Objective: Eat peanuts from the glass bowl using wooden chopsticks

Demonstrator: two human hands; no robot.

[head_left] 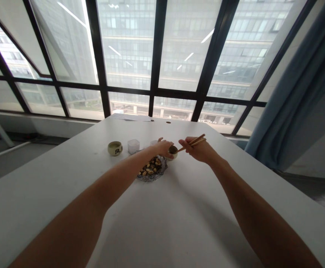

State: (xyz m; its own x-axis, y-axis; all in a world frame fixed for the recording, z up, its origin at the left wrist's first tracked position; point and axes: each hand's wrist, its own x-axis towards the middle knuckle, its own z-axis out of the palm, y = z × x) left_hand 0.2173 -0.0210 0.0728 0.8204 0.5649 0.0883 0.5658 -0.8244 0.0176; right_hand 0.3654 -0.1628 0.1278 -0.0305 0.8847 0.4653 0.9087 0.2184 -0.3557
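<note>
My left hand [164,147] reaches across a clear glass dish [154,178] and grips a small round cup [174,156] by its left side. The dish bears mixed nuts or seeds [150,168], pale and dark, partly hidden by my left forearm. In my right hand [200,150] is a pair of wooden chopsticks [198,140], closed in the fingers, with the tips pointing left at the cup's mouth. Whether anything lies in the cup or between the tips is too small to tell.
A similar greenish cup [115,149] with dark characters stands at the left. Beside it is a translucent plastic container [134,146]; another one [153,142] shows behind my left hand. White sheets [130,117] lie at the white table's [140,223] far end, before the windows.
</note>
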